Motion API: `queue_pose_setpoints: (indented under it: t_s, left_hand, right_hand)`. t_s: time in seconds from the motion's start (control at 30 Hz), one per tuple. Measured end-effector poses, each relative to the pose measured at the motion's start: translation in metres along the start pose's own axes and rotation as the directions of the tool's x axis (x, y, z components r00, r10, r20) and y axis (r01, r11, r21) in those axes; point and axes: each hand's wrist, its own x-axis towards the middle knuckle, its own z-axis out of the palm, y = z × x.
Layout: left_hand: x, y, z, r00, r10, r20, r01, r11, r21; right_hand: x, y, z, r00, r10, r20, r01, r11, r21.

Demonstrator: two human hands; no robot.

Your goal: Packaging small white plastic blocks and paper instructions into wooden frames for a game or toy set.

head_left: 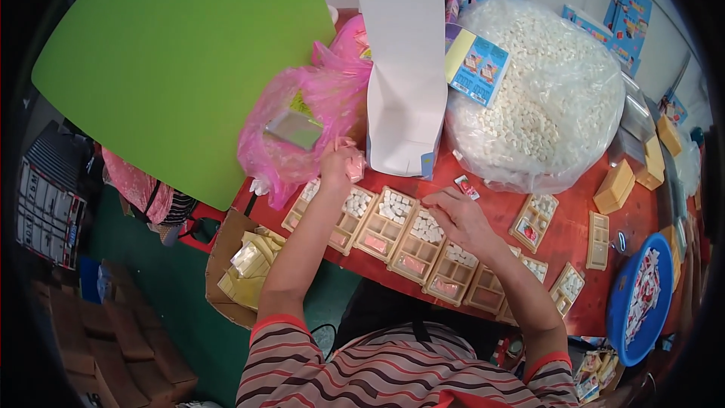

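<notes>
A row of several beige plastic trays [399, 236] lies along the near edge of a red table [568, 228], each with a compartment of small white pieces and a pink sachet. My left hand [337, 163] reaches to the pink plastic bag [302, 132] and pinches a small pink sachet [355, 168] above the leftmost tray. My right hand [459, 216] rests palm down over the trays in the middle of the row, fingers curled; whether it holds anything is hidden.
A big clear bag of white pieces [545, 94] fills the back right. A white paper bag [404, 68] stands at centre, a green board [174, 53] at left. A blue bowl of sachets [625, 302] sits right, a cardboard box of yellow packets [249, 264] below the table.
</notes>
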Motion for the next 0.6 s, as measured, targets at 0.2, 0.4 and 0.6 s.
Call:
queue_pose_setpoints:
  t_s: [0.2,0.4,0.6]
  left_hand:
    - [0.007,-0.008,0.006,0.983,0.172,0.057,-0.179,0.876,0.448]
    - [-0.022,0.035,0.025,0.907,0.275,0.32,-0.367,0.143,0.919]
    - [-0.023,0.098,0.013,0.795,0.547,0.261,-0.388,0.128,0.913]
  right_hand:
    - [-0.013,-0.002,-0.008,0.992,0.098,0.084,-0.097,0.995,-0.017]
    - [-0.025,0.0,-0.016,0.996,0.068,0.062,-0.063,0.995,-0.081]
    - [-0.041,-0.014,-0.02,0.995,0.082,0.06,-0.069,0.979,-0.192]
